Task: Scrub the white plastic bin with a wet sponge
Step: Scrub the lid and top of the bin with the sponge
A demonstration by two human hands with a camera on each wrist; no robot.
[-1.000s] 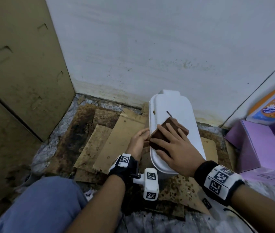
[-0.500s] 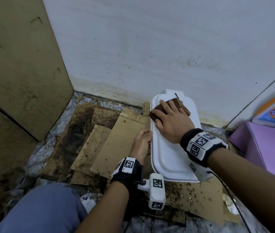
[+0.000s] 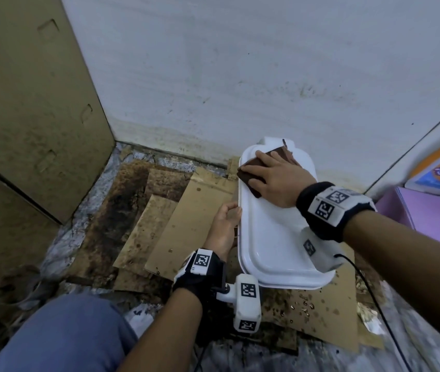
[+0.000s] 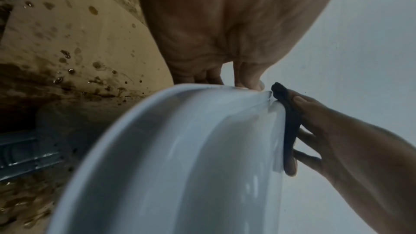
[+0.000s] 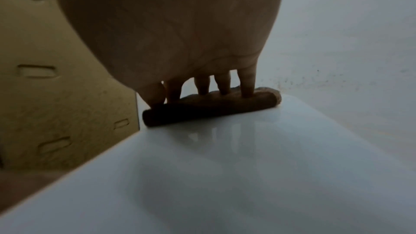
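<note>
White plastic bin [image 3: 272,237]: lay overturned on wet cardboard [image 3: 186,210] by the wall. Right hand [image 3: 278,181] pressed a brown sponge [image 3: 251,174] flat onto its far end, fingers straight and spread. Left hand [image 3: 223,232] gripped the bin's left rim, fingers curled.

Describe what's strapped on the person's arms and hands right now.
Both forearms are bare, no sleeves. Each wrist wears a black band carrying white blocks printed with black square tags. A white camera pod hangs below the left wrist; a black cable trails from the right.

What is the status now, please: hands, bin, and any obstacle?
Right hand presses sponge flat on bin, far end. Left hand grips bin's left rim. No obstacle on the bin.
</note>
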